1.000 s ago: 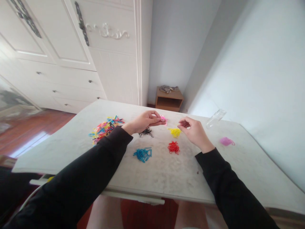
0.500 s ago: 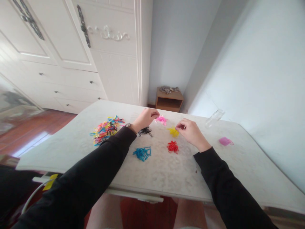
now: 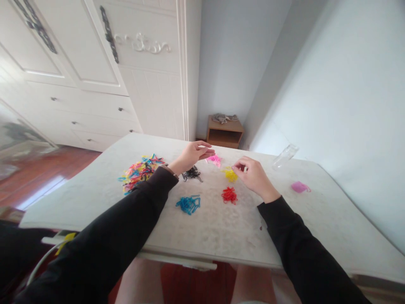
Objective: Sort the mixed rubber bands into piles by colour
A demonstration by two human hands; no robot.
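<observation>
My left hand [image 3: 193, 155] is open with its fingers apart, just above and left of the pink rubber bands [image 3: 214, 160]. Below its wrist lie the black rubber bands [image 3: 191, 173], partly covered. My right hand [image 3: 252, 174] pinches thumb and forefinger together at the right edge of the yellow rubber bands [image 3: 230, 174]; whatever may be between the fingertips is too small to tell. Red rubber bands [image 3: 229, 195] and blue rubber bands [image 3: 189, 204] form separate heaps nearer me. A larger mixed-colour pile of rubber bands [image 3: 139, 173] sits to the left, partly behind my left sleeve.
On the right of the white table [image 3: 221, 236] are a clear tilted container [image 3: 284, 157] and a small pink pouch [image 3: 300, 187]. A wooden stand [image 3: 225, 126] with cloth on it is beyond the far edge. White cabinets [image 3: 152, 93] stand behind, at left.
My left hand has opened its fingers and drawn back slightly to the left of the pink heap. My right hand stays almost in place beside the yellow heap.
</observation>
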